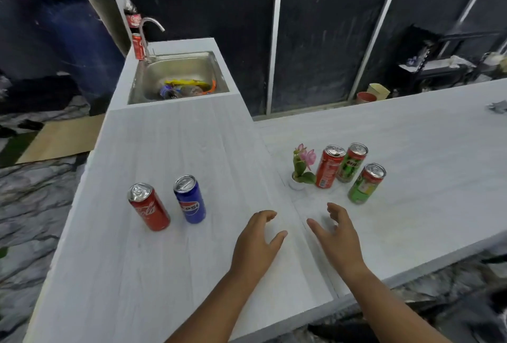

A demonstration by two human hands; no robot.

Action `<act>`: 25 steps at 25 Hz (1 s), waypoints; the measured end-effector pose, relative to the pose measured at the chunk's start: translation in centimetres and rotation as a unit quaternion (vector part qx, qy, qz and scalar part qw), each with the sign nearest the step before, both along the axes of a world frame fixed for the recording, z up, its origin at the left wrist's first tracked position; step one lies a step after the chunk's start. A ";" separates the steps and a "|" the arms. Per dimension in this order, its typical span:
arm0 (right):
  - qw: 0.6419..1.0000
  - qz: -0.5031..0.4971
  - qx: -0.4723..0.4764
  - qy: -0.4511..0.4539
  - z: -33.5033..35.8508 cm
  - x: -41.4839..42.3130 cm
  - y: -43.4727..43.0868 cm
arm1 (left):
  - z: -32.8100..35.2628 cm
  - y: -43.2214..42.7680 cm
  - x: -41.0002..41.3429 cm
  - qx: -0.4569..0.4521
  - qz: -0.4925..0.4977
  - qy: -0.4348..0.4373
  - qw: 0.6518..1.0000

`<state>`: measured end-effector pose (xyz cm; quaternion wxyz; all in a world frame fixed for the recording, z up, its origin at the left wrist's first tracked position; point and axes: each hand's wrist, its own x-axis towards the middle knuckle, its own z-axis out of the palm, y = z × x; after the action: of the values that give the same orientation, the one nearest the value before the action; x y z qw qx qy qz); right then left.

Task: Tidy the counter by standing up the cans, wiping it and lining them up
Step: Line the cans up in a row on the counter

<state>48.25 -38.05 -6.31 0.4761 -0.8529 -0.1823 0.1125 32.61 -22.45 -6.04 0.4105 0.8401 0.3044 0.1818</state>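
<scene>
All five cans stand upright on my feed: the Coke can (149, 211) and Pepsi can (189, 200) side by side on the left stretch of the counter (164, 136), and the red can (327, 168), Milo can (351, 162) and green can (366, 184) bunched on the right, well apart from the first pair. A potted flower (301, 167) sits just beside the red can.

My left hand (255, 243) and right hand (337, 238) hover between the two groups, both empty, fingers spread and loosely bent.

I judge the standing-up step done and the wipe next. That calls for a cloth, and I hold none. A crumpled grey thing (497, 107) far right on the counter may be one, but I cannot tell. The sink (175, 68) holds clutter. Lining up means bringing the two groups together.
</scene>
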 end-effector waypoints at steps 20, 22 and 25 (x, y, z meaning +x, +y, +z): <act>0.990 -0.044 0.131 0.030 1.9 14.7 -5.1 | 4.1 -4.9 21.7 -0.096 0.054 -0.071 0.991; 0.991 -0.041 0.127 0.028 2.0 15.1 -4.7 | 3.8 -4.8 22.6 -0.092 0.072 -0.068 0.991; 0.992 -0.041 0.121 0.021 2.0 15.4 -4.5 | 3.7 -4.5 23.2 -0.059 0.099 -0.069 0.991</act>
<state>63.67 -42.58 -4.33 0.5834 -0.7935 -0.1492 0.0881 55.86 -26.93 -2.37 0.4591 0.7657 0.3673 0.2609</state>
